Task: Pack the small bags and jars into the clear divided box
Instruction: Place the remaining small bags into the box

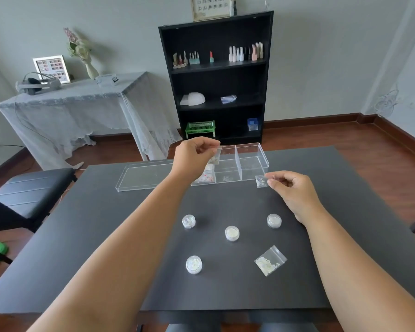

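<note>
Left hand pinches a small bag over the clear divided box, right hand pinches another bag beside it — lower each flat into a free compartment

Two bare forearms reach in from the lower edge, sleeveless as far as the view goes; the left hand and right hand carry no rings, watch or bands, with short plain nails on the fingers
</note>
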